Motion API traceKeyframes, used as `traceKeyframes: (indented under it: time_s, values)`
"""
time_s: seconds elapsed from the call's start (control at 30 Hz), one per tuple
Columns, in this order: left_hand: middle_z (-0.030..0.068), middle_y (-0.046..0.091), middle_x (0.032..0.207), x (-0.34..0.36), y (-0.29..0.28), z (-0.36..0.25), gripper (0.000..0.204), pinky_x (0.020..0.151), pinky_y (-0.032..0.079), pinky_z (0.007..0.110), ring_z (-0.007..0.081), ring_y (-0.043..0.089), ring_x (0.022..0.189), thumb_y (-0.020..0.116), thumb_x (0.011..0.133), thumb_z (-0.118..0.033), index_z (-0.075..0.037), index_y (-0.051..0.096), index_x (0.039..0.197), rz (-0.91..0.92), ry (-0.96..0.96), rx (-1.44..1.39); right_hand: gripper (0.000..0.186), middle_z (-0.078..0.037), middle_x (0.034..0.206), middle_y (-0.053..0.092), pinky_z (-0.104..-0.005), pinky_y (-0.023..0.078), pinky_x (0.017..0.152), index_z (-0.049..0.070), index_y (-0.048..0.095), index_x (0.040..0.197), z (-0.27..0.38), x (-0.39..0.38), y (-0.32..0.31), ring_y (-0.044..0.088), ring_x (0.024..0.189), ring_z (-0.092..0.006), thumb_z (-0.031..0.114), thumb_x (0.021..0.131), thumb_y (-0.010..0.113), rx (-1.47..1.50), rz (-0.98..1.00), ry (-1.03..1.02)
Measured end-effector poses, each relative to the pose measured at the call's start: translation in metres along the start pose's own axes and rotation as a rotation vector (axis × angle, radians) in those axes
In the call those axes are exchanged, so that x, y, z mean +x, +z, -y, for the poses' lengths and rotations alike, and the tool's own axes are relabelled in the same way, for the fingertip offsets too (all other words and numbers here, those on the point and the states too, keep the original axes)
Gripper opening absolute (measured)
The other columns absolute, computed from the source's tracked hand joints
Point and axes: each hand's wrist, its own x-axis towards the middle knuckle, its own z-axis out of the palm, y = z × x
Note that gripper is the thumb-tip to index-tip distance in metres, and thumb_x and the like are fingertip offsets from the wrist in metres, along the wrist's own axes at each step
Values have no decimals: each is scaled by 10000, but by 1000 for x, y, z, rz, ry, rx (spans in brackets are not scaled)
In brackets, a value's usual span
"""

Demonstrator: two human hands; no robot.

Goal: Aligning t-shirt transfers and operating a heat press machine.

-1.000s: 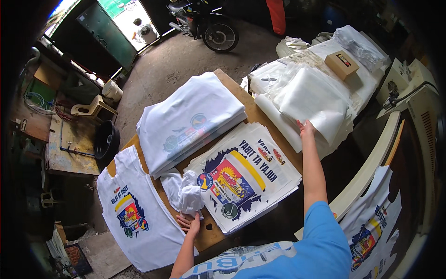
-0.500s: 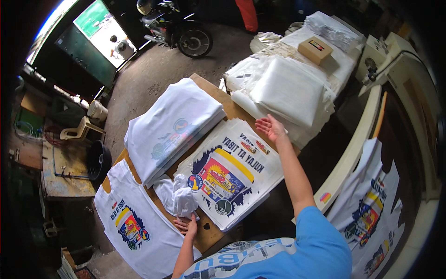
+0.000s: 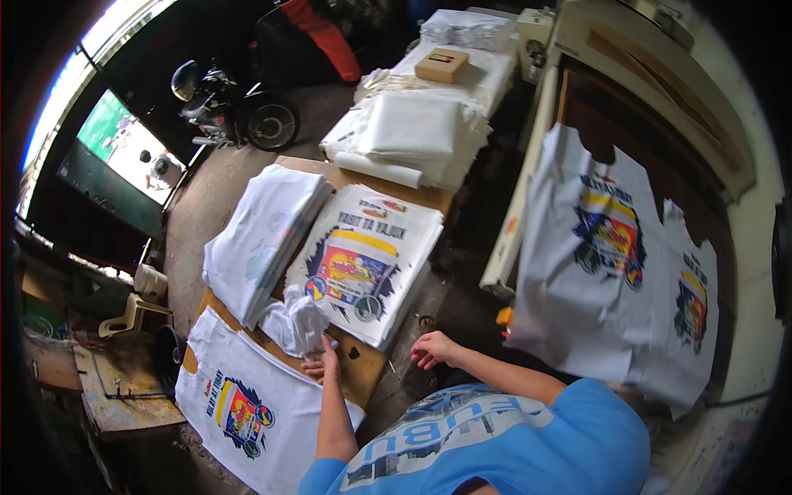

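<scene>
Right hand [image 3: 436,350], loosely curled, seemingly empty, hovers near a tan wooden board [image 3: 365,373]. On it, between a white printed shirt panel [image 3: 257,404] and a white printed paper stack [image 3: 356,268], lies a crumpled white cloth [image 3: 293,323], touched by the left hand [image 3: 324,360], fingers partly spread, grip unclear. Probably light and soft, it's best pinched at a fold.

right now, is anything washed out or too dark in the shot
Head view: glare washes out the bright open doorway at left; head view: the black motorcycle sits in dim light; head view: the picture's corners fade to black.
</scene>
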Motion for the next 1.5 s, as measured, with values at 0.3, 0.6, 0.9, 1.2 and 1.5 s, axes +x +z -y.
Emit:
traceKeyframes:
  time_s: [0.3, 0.6, 0.9, 1.2, 1.5]
  values:
    - [254, 251, 1290, -109, -24, 64, 478, 962, 252, 408, 359, 296, 1166, 424, 873, -315, 6, 347, 1218, -347, 714, -341, 173, -88, 789, 613, -268, 481, 468, 36, 576, 863, -110, -113, -62, 577, 553, -153, 181, 818, 494, 5, -292, -19]
    - [62, 594, 954, -307, 67, 117, 219, 819, 407, 252, 139, 545, 898, 472, 859, -149, -11, 570, 999, 913, 957, -462, 216, -73, 797, 601, -270, 482, 465, 49, 582, 930, -212, -182, -147, 579, 574, -145, 214, 814, 509, -221, -450, -95]
    - [99, 532, 1103, -542, 173, 115, 404, 864, 376, 249, 147, 490, 1014, 571, 814, -191, -15, 465, 1161, 1442, 1243, -58, 401, -122, 874, 589, -411, 506, 666, 22, 542, 969, -431, -388, -329, 593, 745, -262, 392, 830, 472, 912, -739, -362]
    - [65, 559, 1044, -679, 222, 144, 368, 846, 364, 270, 124, 486, 1006, 521, 849, -306, -39, 510, 1102, 1338, 1013, -177, 595, -84, 1238, 433, -460, 332, 922, 78, 415, 1207, -471, -582, -427, 394, 1133, -268, 539, 854, 286, 1525, -861, -1393]
    - [74, 624, 799, -675, 171, 154, 371, 622, 463, 240, 134, 597, 697, 437, 885, -370, -23, 562, 928, 1375, 1071, -195, 279, -49, 962, 572, -319, 465, 723, 95, 521, 1061, -558, -645, -461, 552, 865, -181, 219, 816, 566, 1144, -1183, -1047]
